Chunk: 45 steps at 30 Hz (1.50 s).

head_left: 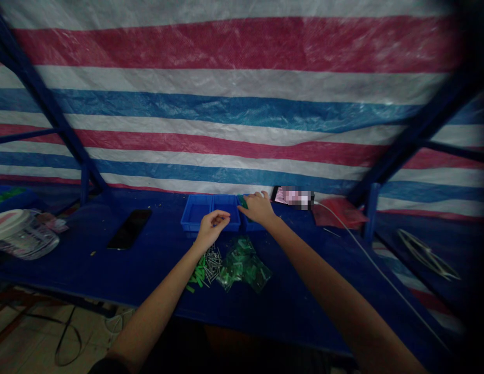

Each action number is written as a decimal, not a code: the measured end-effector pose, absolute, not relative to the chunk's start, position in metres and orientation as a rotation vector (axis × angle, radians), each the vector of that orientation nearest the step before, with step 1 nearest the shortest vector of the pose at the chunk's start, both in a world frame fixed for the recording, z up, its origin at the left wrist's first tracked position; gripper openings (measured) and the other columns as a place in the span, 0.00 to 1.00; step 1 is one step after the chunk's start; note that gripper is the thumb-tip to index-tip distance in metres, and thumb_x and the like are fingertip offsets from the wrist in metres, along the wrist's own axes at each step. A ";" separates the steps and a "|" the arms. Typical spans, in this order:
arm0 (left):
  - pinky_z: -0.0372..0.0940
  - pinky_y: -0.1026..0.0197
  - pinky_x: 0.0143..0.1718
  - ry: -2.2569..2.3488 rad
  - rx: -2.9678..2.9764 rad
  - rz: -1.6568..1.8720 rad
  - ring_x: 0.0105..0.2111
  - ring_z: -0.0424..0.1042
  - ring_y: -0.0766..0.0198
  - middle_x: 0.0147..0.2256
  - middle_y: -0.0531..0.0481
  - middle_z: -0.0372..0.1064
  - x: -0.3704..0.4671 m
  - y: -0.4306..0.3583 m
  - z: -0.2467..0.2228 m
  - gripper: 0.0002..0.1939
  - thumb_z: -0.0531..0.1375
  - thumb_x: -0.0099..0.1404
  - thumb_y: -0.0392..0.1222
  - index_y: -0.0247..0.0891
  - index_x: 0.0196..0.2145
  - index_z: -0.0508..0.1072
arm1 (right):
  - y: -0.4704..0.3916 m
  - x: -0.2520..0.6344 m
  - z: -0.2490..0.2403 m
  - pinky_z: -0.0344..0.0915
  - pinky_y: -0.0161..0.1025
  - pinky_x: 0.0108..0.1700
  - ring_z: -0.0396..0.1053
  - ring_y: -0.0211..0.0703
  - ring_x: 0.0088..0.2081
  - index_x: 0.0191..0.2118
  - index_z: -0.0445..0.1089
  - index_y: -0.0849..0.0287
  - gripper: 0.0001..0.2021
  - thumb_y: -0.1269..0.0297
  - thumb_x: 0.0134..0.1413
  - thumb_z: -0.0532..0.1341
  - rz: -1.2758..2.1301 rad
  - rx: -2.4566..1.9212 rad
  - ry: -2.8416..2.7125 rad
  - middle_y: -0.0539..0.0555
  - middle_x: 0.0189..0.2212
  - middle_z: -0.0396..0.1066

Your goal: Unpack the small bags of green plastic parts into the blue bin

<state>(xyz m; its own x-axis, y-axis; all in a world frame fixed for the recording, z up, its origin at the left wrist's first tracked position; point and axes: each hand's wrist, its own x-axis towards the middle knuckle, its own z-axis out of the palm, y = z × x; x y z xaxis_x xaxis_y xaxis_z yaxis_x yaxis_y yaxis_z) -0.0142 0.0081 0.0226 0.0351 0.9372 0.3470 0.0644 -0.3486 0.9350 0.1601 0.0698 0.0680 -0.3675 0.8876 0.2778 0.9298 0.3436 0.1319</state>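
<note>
My left hand [214, 227] hovers at the front of the blue divided tray [197, 226], its fingers curled in and the thumb close to the fingertips; whatever they hold, if anything, cannot be made out. My right hand [260, 209] reaches over the blue bin [254, 227] on the right, fingers apart, beside something green [242, 200] inside it. Below my left hand lie a heap of metal screws [213, 264] and a group of bright green plastic pieces [199, 272], partly hidden by my forearm. Clear plastic bags with green contents [245, 265] lie to their right.
A black phone [130, 229] lies at left, near a white-lidded tub [23, 234]. Behind the bins stands a lit phone [292, 197], with a white cable [354, 239] running right past a red bag [339, 213]. Blue frame bars [66, 130] and a striped sheet surround the table.
</note>
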 end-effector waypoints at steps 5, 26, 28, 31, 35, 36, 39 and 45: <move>0.61 0.59 0.39 1.214 1.801 1.529 0.33 0.68 0.62 0.33 0.48 0.72 -0.018 0.004 0.028 0.06 0.59 0.58 0.38 0.38 0.34 0.74 | 0.045 0.191 0.063 0.51 0.47 0.52 0.62 0.53 0.50 0.53 0.64 0.59 0.21 0.55 0.57 0.50 -0.292 -1.611 -1.976 0.60 0.48 0.67; 0.63 0.53 0.49 1.466 1.058 1.711 0.46 0.69 0.56 0.45 0.42 0.70 -0.091 0.054 -0.004 0.24 0.63 0.52 0.35 0.37 0.48 0.69 | -0.014 0.228 0.035 0.64 0.39 0.37 0.70 0.43 0.36 0.50 0.64 0.56 0.19 0.55 0.54 0.54 0.183 -1.665 -1.774 0.57 0.45 0.69; 0.62 0.53 0.50 1.492 1.043 1.724 0.47 0.68 0.55 0.45 0.42 0.69 -0.092 0.054 -0.003 0.23 0.63 0.52 0.35 0.37 0.47 0.70 | -0.026 0.221 0.038 0.63 0.38 0.36 0.70 0.43 0.34 0.43 0.69 0.54 0.15 0.55 0.56 0.52 0.143 -1.704 -1.857 0.54 0.38 0.72; 0.60 0.52 0.52 1.555 1.016 1.745 0.50 0.66 0.54 0.47 0.42 0.68 -0.097 0.053 0.000 0.22 0.63 0.52 0.36 0.38 0.46 0.70 | -0.038 0.206 0.035 0.63 0.38 0.35 0.71 0.44 0.35 0.40 0.71 0.53 0.15 0.53 0.56 0.52 0.227 -1.752 -2.077 0.53 0.36 0.73; 0.60 0.54 0.52 1.560 1.039 1.802 0.50 0.65 0.55 0.47 0.43 0.67 -0.101 0.052 0.000 0.20 0.62 0.52 0.37 0.38 0.45 0.71 | -0.036 0.195 0.024 0.63 0.38 0.38 0.70 0.46 0.39 0.49 0.68 0.55 0.21 0.50 0.57 0.51 0.277 -1.706 -2.294 0.56 0.40 0.71; 0.60 0.54 0.52 1.558 1.051 1.814 0.50 0.66 0.55 0.47 0.43 0.67 -0.101 0.053 0.000 0.19 0.62 0.53 0.38 0.38 0.44 0.71 | -0.033 0.195 0.022 0.63 0.38 0.39 0.70 0.46 0.40 0.52 0.66 0.55 0.22 0.49 0.57 0.51 0.297 -1.697 -2.337 0.57 0.42 0.71; 0.61 0.54 0.50 1.577 1.055 1.827 0.47 0.67 0.56 0.46 0.44 0.67 -0.101 0.053 -0.002 0.18 0.62 0.53 0.39 0.38 0.43 0.71 | -0.025 0.197 0.020 0.63 0.37 0.40 0.70 0.46 0.42 0.56 0.62 0.55 0.24 0.49 0.57 0.51 0.349 -1.669 -2.455 0.59 0.44 0.69; 0.61 0.55 0.48 1.610 1.075 1.825 0.44 0.67 0.58 0.45 0.45 0.67 -0.096 0.052 -0.003 0.17 0.61 0.52 0.39 0.37 0.42 0.71 | -0.013 0.201 0.024 0.61 0.36 0.35 0.70 0.45 0.37 0.53 0.62 0.55 0.24 0.48 0.55 0.54 0.400 -1.602 -2.536 0.56 0.37 0.72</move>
<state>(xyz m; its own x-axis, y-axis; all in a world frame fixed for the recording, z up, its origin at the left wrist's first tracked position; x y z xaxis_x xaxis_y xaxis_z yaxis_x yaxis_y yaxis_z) -0.0965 0.0519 -0.0031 -0.5786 0.7787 0.2425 0.1439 -0.1952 0.9701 0.2007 -0.0133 0.0240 -0.4344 0.8997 -0.0430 0.8692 0.4063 -0.2817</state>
